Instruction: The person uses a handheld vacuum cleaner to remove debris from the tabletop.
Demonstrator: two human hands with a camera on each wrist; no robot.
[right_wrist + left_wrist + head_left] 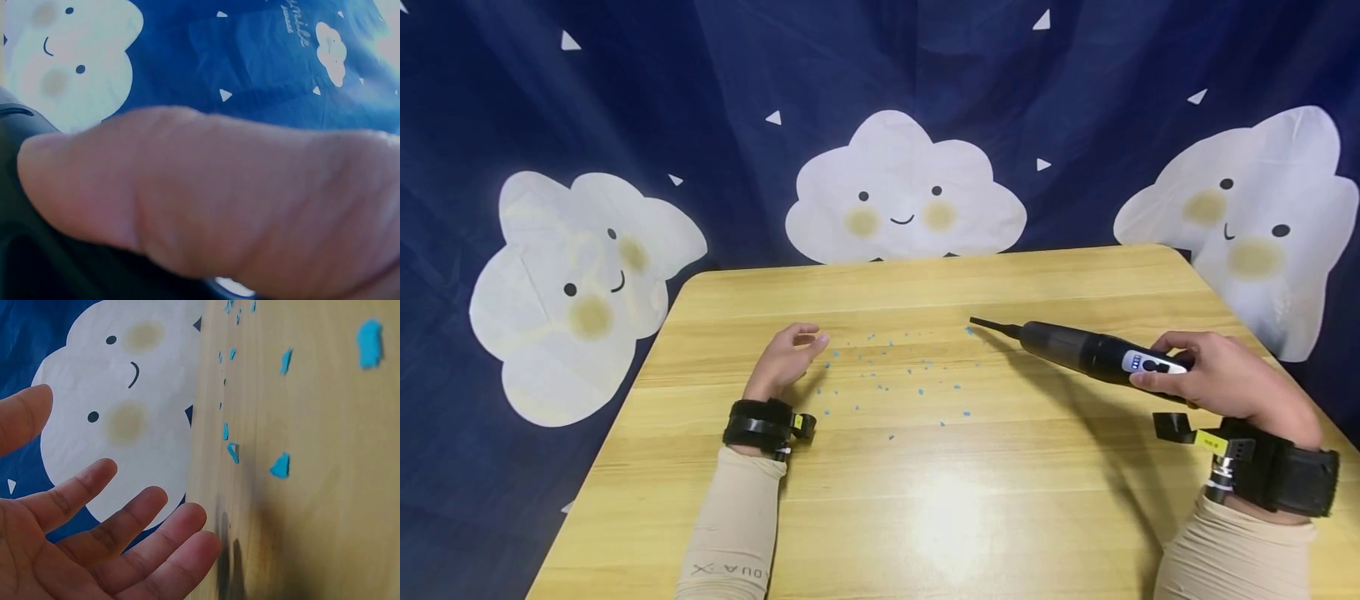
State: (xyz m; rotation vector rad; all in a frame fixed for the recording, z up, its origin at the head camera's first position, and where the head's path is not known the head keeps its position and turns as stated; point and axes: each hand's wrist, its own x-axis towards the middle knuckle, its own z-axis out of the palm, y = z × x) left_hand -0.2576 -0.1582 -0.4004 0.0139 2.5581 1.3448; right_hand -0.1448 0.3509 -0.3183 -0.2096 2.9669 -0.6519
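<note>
Above the right side of the tabletop (850,517), a handheld vacuum (1063,348), presumably light, rigid and smooth, best held at its rear handle (1150,364), fills the right hand (1232,375)'s curled grip, the left hand (787,358) spread and empty.

Grip of black device (1060,346) partly behind right fingers (1180,340)

The head view's lower edge crops tabletop (850,508) and sleeves (733,517); the blue scraps (921,392) are too small there to identify. In the right wrist view the thumb (125,181) blurs. The left wrist view crops the left hand (69,562).
</note>
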